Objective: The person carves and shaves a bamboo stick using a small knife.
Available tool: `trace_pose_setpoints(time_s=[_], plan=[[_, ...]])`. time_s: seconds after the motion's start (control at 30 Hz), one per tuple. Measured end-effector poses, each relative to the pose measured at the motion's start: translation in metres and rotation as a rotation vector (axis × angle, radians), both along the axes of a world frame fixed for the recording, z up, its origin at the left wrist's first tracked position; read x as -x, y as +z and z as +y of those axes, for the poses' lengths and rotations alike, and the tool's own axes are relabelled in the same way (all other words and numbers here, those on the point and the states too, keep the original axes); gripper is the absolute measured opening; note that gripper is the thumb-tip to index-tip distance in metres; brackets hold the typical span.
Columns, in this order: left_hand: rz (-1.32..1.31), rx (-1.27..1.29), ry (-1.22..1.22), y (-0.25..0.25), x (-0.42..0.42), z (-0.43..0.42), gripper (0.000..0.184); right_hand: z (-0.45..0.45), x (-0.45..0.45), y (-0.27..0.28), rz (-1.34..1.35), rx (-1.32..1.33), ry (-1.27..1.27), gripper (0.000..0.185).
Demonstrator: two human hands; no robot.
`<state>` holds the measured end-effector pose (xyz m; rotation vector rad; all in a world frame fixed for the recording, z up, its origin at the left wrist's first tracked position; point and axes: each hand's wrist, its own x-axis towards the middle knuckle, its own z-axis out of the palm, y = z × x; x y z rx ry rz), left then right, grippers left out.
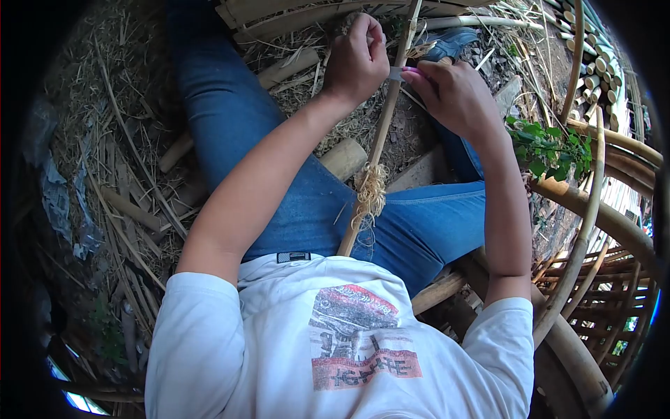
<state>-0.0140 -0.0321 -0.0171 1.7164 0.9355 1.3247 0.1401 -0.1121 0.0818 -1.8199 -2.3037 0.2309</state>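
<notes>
A thin bamboo stick (380, 136) runs from the lap up between both hands. My right hand (457, 94) is closed round a small pink-handled tool (413, 71), whose pale flat end lies against the stick. Just left of the stick, my left hand (356, 61) has its fingers curled, its lower edge near that pale end; what it grips, if anything, is hidden. Curly pale shavings (370, 192) hang in a clump on the stick's lower part, above the lap.
Blue-jeaned legs (237, 133) spread over straw-littered ground (125, 105). A bamboo piece (343, 159) lies between them. Cut bamboo poles (597, 80) are stacked at upper right, above a leafy green plant (551, 148). Curved bamboo (586, 209) and a slatted basket-like frame (607, 300) stand at right.
</notes>
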Motion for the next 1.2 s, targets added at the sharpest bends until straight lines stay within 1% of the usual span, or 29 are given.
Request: trace_pose_setpoints(time_s=[0.2,0.3,0.37,0.47,0.63,0.7,0.8,0.9,0.97,1.07,1.13,1.2], plan=[[0.004,-0.129,-0.017,0.001,0.005,-0.009,0.012,-0.019,0.005,-0.012,0.063,-0.081,-0.033,0.034],[0.029,-0.145,-0.021,-0.002,0.013,-0.019,0.012,-0.032,0.015,-0.007,0.108,0.029,-0.074,0.033],[0.046,-0.127,-0.041,0.000,0.019,-0.027,0.013,-0.037,0.018,-0.009,0.132,0.011,-0.085,0.033],[0.008,-0.121,-0.004,0.002,0.015,-0.021,0.013,-0.034,0.018,-0.011,0.128,-0.042,-0.099,0.033],[0.074,-0.239,0.065,0.002,-0.001,0.009,0.012,-0.009,0.003,-0.024,0.064,-0.189,-0.110,0.036],[0.092,-0.249,0.065,0.000,-0.004,0.012,0.012,-0.010,0.002,-0.027,0.050,-0.200,-0.124,0.035],[0.111,-0.281,0.044,-0.003,0.002,0.003,0.012,-0.020,0.008,-0.029,0.098,-0.162,-0.143,0.033],[0.101,-0.277,-0.015,-0.002,0.014,-0.016,0.008,-0.040,0.018,-0.031,0.165,-0.125,-0.154,0.031],[0.135,-0.258,-0.040,0.000,0.020,-0.020,0.010,-0.046,0.023,-0.031,0.166,-0.091,-0.165,0.031],[0.164,-0.253,-0.064,0.004,0.022,-0.018,0.012,-0.042,0.024,-0.026,0.214,-0.049,-0.188,0.032],[0.149,-0.272,-0.092,0.005,0.020,-0.012,0.012,-0.038,0.022,-0.028,0.236,-0.071,-0.189,0.033],[0.186,-0.254,-0.076,0.008,0.014,0.001,0.012,-0.032,0.018,-0.031,0.237,-0.098,-0.202,0.035]])
